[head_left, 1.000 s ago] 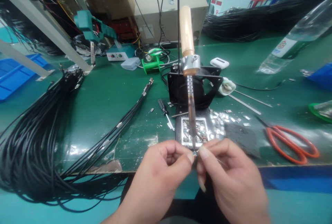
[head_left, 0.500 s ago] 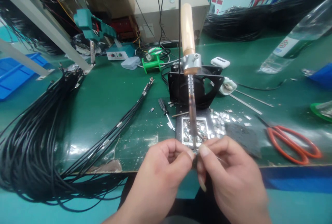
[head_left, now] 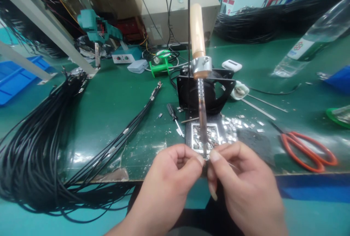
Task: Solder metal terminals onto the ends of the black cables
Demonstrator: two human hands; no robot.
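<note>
A soldering iron (head_left: 198,33) with a wooden handle is clamped upright, its tip pointing down between my hands. My left hand (head_left: 175,177) pinches with thumb and forefinger just left of the tip. Close on the other side, my right hand (head_left: 243,185) pinches too, its thumb and forefinger almost touching the tip. Whatever small parts they hold are hidden by the fingers and blur; a thin pale strand shows faintly by the right hand. Behind the fingertips lies a white-rimmed tray (head_left: 193,139) of small metal pieces.
A black fan (head_left: 202,93) stands behind the iron. Black cables (head_left: 54,144) hang over the left edge. A screwdriver (head_left: 172,112) lies left of the tray; orange-handled scissors (head_left: 308,152) and a dark pad (head_left: 255,146) lie right. A plastic bottle (head_left: 306,46) is farther back.
Both hands stay pinched at the iron's tip, with only a very slight shift of the fingers. The things on the bench have not moved.
</note>
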